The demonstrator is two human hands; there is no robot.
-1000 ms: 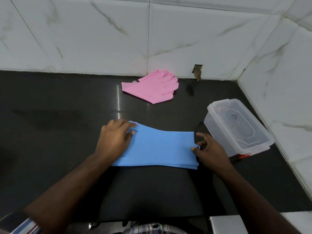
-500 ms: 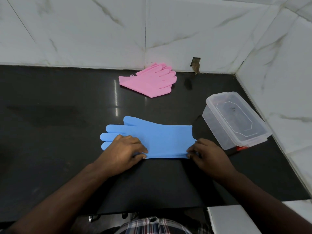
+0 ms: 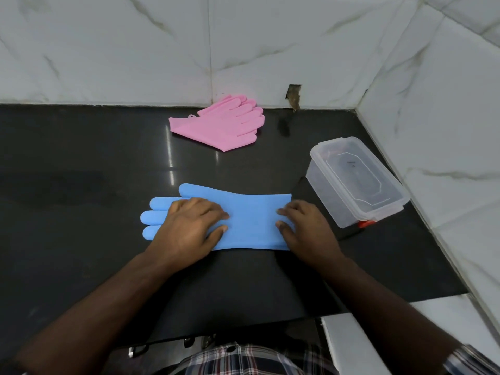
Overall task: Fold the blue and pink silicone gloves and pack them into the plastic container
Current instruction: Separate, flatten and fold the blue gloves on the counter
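Blue gloves lie flat on the black table, left hand pressing the palm end, right hand the cuff, each grip flat-fingered, holding nothing

A blue glove is laid flat on the black counter, its fingers pointing left. It is pressed down by the left hand near the fingers and the right hand at the cuff. Pink gloves are stacked by the wall. A lidded plastic container is placed at the right.
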